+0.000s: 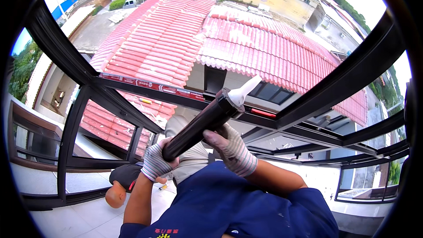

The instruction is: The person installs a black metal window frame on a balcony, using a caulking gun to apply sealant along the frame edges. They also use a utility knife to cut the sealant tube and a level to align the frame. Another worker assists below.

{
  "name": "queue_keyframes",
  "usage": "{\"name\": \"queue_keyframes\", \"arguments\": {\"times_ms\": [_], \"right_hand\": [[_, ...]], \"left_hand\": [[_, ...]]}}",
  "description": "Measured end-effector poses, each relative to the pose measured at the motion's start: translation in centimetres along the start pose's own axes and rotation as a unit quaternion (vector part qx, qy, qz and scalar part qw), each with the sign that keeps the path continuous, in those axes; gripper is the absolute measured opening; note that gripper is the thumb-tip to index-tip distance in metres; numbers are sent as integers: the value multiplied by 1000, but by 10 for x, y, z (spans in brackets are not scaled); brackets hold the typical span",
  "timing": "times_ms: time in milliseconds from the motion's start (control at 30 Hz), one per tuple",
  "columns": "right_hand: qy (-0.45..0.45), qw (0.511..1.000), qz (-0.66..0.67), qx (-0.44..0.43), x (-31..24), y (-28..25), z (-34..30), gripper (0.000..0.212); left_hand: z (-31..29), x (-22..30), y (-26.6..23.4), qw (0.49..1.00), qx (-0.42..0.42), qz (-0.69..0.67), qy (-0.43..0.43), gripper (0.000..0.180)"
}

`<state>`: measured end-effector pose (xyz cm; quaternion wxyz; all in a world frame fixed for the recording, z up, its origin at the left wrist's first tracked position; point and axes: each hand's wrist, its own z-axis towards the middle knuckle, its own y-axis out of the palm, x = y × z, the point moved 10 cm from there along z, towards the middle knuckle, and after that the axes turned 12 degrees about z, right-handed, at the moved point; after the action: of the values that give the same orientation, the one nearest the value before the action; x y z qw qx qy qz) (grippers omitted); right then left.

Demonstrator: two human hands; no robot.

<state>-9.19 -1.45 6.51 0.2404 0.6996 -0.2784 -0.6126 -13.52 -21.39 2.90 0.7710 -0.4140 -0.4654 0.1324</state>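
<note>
A caulking gun [198, 125] with a thick black barrel lies slanted across the middle of the view. Its white plastic nozzle [245, 91] points up and to the right, away from me. My left hand [159, 161], in a striped knit glove, is closed around the barrel's near lower end. Under the barrel's middle, my right hand [233, 150] supports it, gloved the same way, with a bare thumb along the side. Its other fingers are partly hidden behind the barrel. No handle or trigger shows.
Dark metal window frames [176, 92] surround me, with a long bar just beyond the gun. A person in a black shirt [128, 175] is lower down at left, on a pale tiled floor [90, 218]. Outside, a red tiled roof [154, 39] spreads below.
</note>
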Motion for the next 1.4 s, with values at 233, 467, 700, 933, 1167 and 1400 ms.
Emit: {"name": "queue_keyframes", "arguments": {"times_ms": [233,467,700,933,1167,1400], "right_hand": [[12,998,20,57,13,-58,-12,52],[19,994,36,98,12,-91,-42,46],[32,996,0,88,24,-98,-52,43],[64,993,-85,59,26,-76,-55,40],[90,982,-165,26,29,-58,-55,36],[109,976,-188,9,34,-51,-56,38]], "left_hand": [[3,-25,-38,994,87,64,6,58],[7,-108,-95,963,200,-74,-165,43],[-2,-178,-179,863,418,-211,-189,25],[-21,-249,-233,749,519,-281,-303,54],[-27,-269,-267,699,560,-362,-257,33],[-44,-289,-321,698,553,-368,-267,34]]}}
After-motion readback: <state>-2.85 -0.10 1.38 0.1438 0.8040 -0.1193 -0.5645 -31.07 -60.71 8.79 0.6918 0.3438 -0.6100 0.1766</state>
